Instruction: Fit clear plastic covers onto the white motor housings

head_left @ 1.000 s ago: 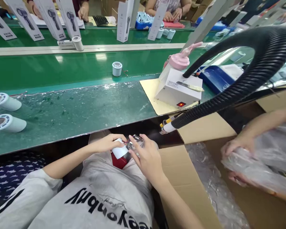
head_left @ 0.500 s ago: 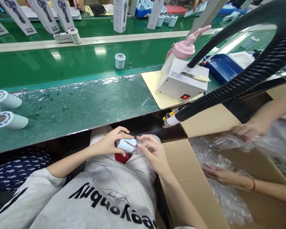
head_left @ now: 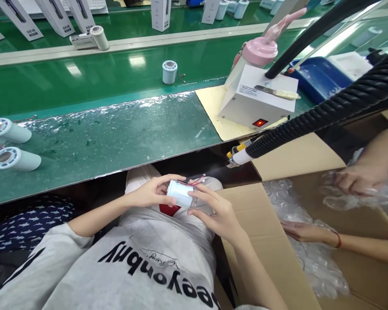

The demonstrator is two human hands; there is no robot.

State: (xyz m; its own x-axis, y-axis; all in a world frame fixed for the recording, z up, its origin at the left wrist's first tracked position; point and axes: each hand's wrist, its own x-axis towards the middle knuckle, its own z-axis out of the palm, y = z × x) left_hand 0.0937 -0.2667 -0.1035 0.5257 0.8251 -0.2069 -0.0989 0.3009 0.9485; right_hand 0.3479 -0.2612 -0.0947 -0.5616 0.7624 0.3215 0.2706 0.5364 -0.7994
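White cylinder (head_left: 180, 193) lies crosswise between left hand (head_left: 150, 192) and right hand (head_left: 217, 211).

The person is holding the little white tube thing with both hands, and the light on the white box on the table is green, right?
Not quite. The head view shows the light on the white box glowing red, not green. The rest holds: the left hand and the right hand both hold the small white cylinder.

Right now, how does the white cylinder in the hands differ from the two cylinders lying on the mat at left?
The held cylinder is gripped by the left hand and right hand over the lap; the mat cylinders lie untouched on the mat. The held one trails red wires at its top; the mat ones show ringed end faces. All are pale, round and on their sides.
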